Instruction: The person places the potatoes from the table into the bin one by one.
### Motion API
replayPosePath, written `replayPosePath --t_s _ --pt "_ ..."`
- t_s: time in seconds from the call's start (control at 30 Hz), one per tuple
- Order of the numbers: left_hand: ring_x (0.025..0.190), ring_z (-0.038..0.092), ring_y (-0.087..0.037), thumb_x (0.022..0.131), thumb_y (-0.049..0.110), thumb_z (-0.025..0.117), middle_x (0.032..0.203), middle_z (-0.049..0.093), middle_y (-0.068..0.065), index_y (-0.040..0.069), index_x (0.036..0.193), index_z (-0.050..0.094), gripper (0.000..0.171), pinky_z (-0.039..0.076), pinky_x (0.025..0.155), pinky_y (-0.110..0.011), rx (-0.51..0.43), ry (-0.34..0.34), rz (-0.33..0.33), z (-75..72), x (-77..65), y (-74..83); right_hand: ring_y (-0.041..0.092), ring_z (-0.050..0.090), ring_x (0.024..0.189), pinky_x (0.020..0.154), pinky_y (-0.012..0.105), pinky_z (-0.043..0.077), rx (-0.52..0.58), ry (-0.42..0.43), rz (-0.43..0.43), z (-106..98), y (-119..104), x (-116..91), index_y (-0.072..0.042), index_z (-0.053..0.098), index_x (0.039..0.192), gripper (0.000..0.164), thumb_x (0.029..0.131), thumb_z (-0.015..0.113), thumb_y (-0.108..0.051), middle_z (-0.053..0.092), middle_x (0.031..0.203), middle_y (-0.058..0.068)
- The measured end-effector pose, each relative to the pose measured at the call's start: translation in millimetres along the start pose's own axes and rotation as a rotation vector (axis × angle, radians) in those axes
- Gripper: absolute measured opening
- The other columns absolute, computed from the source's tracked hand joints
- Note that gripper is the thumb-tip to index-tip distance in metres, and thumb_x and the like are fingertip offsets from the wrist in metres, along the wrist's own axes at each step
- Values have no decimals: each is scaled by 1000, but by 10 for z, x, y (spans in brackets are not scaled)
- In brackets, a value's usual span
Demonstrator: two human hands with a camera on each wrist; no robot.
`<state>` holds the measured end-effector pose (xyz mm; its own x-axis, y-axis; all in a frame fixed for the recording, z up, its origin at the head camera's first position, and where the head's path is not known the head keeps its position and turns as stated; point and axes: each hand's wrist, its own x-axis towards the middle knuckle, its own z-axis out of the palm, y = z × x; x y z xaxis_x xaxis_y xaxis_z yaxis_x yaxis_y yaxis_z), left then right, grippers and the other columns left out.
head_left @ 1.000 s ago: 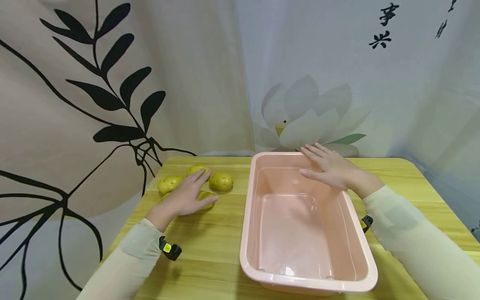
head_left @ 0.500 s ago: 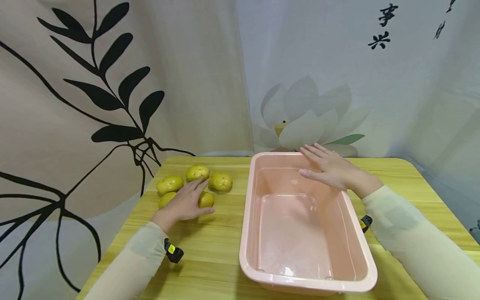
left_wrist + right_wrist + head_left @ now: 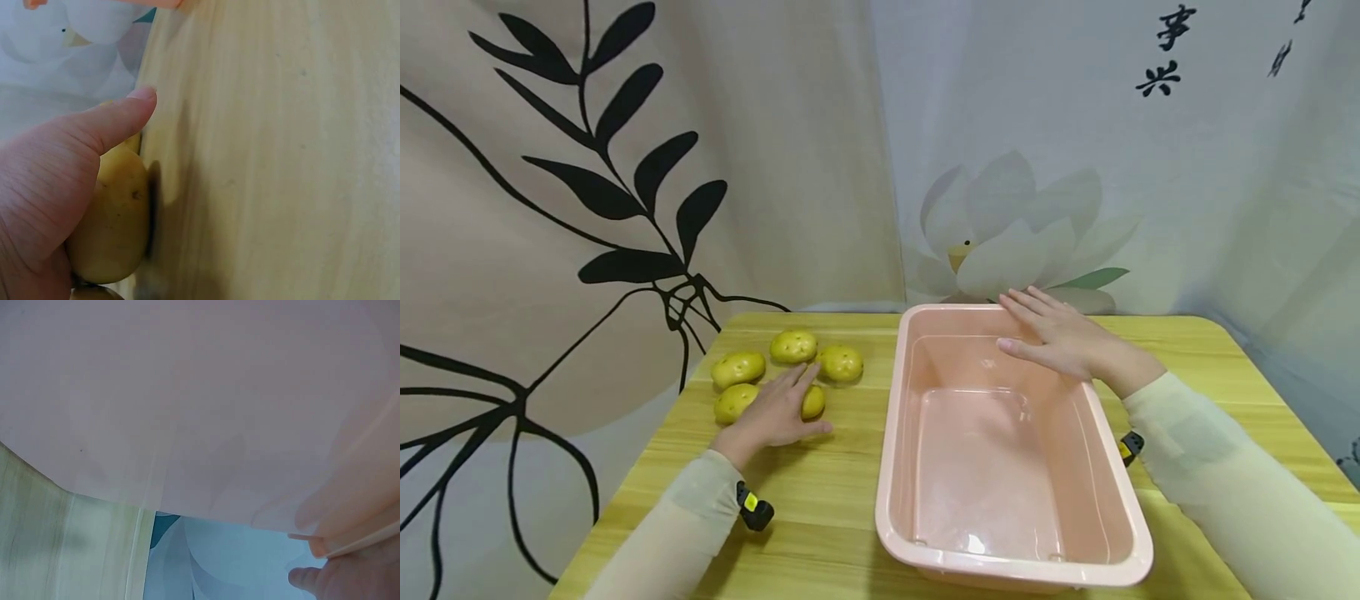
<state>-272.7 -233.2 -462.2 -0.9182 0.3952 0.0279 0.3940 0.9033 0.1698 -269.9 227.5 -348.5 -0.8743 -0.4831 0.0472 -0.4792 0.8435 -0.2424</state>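
1. So the left hand (image 3: 777, 412) has slid a bit lower in the head view over the last second, and the potatoes (image 3: 738, 369) are less covered. The lower-left one (image 3: 735, 402) shows way better now.
2. Potatoes themselves look like they haven't budged: five bunched left of centre on the tabletop (image 3: 827, 500), the lower-right one (image 3: 813, 402) partly behind the fingers.
3. Left hand is spread, thumb sticking out to the right. The left wrist view has a potato right beside the palm, but I can't tell if they're touching. Doesn't look like a grip to me.
4. Right hand (image 3: 1063, 340) hasn't moved, fingers stretched over the top-right corner of the pink basin (image 3: 891, 433), which sits right of centre. Can't judge how hard it's pressing.
5. What it means, imo: only the left side is active, and it's still just hand positioning, with no potato lifted.
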Motion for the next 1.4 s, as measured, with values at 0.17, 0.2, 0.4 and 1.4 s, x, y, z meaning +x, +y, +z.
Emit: replayPosePath --t_s 0.17,0.2,0.4,1.4 --pt "139 25 -40 74 69 67 154 25 -19 13 155 18 110 20 108 -63 3 23 -6 57 -4 -33 33 0 146 112 60 8 13 -9 -3 -11 -20 12 -17 14 155 79 96 38 -62 10 161 7" --pt "139 26 -40 74 69 67 154 26 -19 13 155 18 110 20 108 -63 1 29 -4 61 -5 -33 33 0 146 112 60 8 16 -11 -2 -13 -20 12 -17 14 155 79 96 38 -62 10 161 7" --pt "136 31 -38 75 64 71 150 33 -20 10 152 25 105 22 108 -61 3 62 12 78 -2 -23 33 1 146 112 60 9 12 -14 -2 -7 0 22 -18 13 155 78 96 39 -61 10 161 7" --pt "107 61 -29 71 60 76 120 65 -6 18 121 63 67 48 87 -48 17 113 -65 171 156 -75 32 0 146 113 58 9 13 -23 4 -3 20 50 -18 12 155 78 96 39 -61 9 161 6"
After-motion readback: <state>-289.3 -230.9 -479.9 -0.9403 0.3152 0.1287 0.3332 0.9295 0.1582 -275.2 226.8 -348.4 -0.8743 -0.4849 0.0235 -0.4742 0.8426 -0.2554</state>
